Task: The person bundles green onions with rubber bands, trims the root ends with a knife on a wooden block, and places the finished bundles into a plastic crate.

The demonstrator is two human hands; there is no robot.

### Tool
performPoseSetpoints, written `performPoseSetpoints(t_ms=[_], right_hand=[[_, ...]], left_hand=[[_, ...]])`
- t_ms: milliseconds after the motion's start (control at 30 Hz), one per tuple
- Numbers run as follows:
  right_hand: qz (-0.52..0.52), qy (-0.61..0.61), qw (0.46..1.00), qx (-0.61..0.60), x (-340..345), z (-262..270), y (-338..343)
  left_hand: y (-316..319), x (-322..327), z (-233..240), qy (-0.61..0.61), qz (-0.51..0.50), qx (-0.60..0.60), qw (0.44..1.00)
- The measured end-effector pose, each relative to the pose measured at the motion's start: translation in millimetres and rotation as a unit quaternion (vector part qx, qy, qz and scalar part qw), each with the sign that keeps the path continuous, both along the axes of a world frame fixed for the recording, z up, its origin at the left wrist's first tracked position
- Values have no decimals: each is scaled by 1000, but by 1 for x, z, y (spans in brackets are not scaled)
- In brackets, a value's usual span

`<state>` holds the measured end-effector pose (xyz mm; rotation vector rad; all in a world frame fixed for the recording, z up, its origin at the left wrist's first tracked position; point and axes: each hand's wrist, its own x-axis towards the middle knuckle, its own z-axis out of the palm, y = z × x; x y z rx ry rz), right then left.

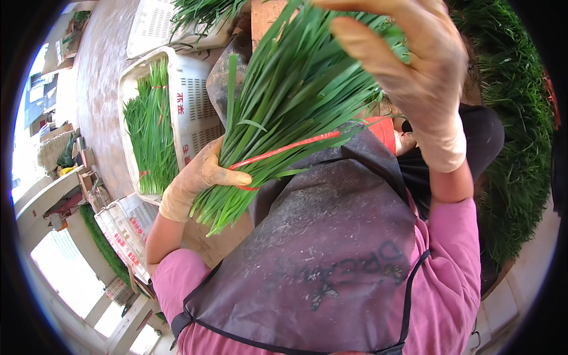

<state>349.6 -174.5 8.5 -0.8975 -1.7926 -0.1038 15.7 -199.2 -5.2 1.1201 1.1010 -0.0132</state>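
Observation:
My left hand (202, 171), in a pale thin glove, is closed around the lower part of a thick bunch of flat green leaves (288, 97), which look like garlic chives. The bunch slants, its cut pale ends toward my lap and its leaf tips at the top of the view. A red tie (286, 150) lies across the bunch just above my left thumb; its far side is hidden. My right hand (412, 62), gloved too and blurred by motion, is raised over the upper leaves with its fingers apart. Nothing shows in its grasp.
A white plastic crate (195, 111) at left holds tied green bunches (153, 133). Another white crate (151, 26) with greens stands beyond it. A long heap of loose leaves (510, 133) lies at right. Dark apron (328, 248) covers my lap. Stacked white crates (126, 235) stand at lower left.

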Motion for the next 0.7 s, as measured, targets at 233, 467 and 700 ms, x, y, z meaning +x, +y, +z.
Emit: performPoseSetpoints(t_ms=[233, 467, 700], right_hand=[[14, -167, 958, -234, -17, -21, 13], [39, -69, 980, -181, -45, -30, 9], [55, -103, 963, -242, -26, -23, 12]], left_hand=[[7, -5, -9, 28, -106, 54, 992], [-17, -14, -16, -122, 8, -47, 991], [-9, -9, -16, -92, -47, 28, 994]])
